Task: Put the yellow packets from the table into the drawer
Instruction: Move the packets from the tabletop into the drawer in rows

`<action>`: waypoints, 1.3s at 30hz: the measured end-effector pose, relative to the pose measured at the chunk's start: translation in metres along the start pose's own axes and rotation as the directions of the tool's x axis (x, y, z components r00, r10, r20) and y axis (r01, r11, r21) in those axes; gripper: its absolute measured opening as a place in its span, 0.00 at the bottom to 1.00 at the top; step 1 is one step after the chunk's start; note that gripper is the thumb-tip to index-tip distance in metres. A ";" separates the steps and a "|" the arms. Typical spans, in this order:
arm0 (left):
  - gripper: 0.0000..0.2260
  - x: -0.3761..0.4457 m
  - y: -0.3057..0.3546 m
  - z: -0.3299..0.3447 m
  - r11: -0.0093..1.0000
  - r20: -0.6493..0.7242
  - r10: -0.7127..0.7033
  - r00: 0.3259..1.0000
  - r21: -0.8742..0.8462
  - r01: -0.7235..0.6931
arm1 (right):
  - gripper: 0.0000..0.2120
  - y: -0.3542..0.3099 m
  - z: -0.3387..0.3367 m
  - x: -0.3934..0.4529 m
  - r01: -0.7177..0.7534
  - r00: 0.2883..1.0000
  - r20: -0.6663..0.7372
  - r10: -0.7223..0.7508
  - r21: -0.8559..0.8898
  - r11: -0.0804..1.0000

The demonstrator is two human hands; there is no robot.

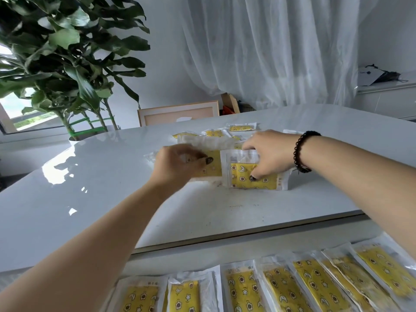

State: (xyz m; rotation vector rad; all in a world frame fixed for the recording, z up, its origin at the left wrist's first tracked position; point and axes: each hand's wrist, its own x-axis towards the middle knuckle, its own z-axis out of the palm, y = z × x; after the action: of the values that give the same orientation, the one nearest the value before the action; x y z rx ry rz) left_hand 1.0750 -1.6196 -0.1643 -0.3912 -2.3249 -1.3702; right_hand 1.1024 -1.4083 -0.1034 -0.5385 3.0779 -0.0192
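Both arms were extended over a glossy white table (94,176). The right hand (269,154), with a dark bead bracelet (300,152) at the wrist, was closed on an upright yellow packet (252,176) in clear wrap; the thumb was pressed to its printed front and the fingers were curled over its top edge. The packet's lower edge was seen at or just above the tabletop; which could not be told. The left hand (180,163) was blurred. Its fingers were curled around a second packet (212,164), held just beside the first and to its left, thumb laid across the front. Behind both hands a crumpled clear wrapper (207,140) was noted, and past it a loose scatter of further packets (242,127) lying flat on the far part of the table.

Along the bottom of the view, below the table's near edge, a row of packets in the drawer (276,287) was recorded, laid side by side with edges overlapping, yellow faces up. The drawer's own walls could hardly be made out.

Beyond the table were noted a large-leaved potted plant (67,52) at left, a wooden picture frame (177,113) leaning behind the far edge, and sheer white curtains (270,48).
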 end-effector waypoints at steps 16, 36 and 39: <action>0.18 0.010 0.049 -0.025 0.488 0.473 -0.250 0.845 0.815 -0.312 | 0.22 -0.014 0.011 0.017 -0.032 0.998 0.057 0.037 -0.089 0.996; 0.14 0.009 0.043 -0.017 0.453 0.465 -0.176 0.867 0.820 -0.349 | 0.14 -0.024 0.008 0.017 -0.031 0.994 0.099 0.043 -0.119 0.992; 0.13 0.006 0.037 -0.016 0.468 0.459 -0.167 0.873 0.816 -0.340 | 0.10 -0.028 0.015 0.020 -0.041 0.993 0.106 0.054 -0.116 0.992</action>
State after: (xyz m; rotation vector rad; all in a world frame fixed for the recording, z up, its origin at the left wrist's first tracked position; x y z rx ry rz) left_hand 1.0893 -1.6154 -0.1262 -0.5291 -2.9653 0.2127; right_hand 1.0937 -1.4419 -0.1188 -0.4531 2.9972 0.1813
